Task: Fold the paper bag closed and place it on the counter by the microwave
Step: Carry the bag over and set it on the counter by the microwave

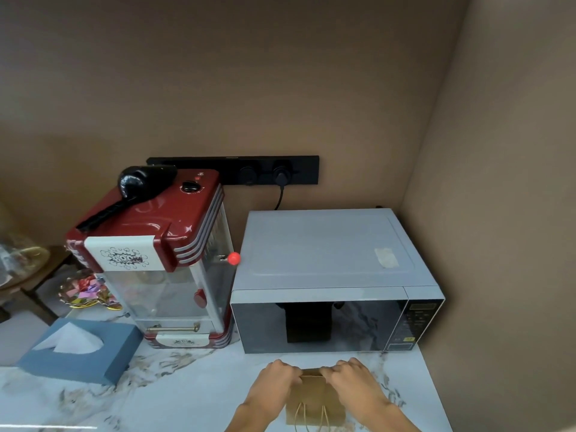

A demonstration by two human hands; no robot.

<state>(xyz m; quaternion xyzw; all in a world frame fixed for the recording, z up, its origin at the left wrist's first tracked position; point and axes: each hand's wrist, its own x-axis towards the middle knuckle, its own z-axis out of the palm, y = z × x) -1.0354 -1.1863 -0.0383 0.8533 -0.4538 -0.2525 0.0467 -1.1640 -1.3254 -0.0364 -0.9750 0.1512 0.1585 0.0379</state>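
A small brown paper bag with twine handles stands on the marble counter, just in front of the grey microwave. My left hand grips the bag's top edge on its left side. My right hand grips the same edge on the right. Both hands have their fingers curled over the top of the bag. The bag's top looks pressed flat between them. Its dark reflection shows in the microwave door.
A red popcorn machine stands left of the microwave, with a black scoop lying on top. A blue tissue box sits at the front left. A black socket strip runs along the back wall. A side wall closes off the right.
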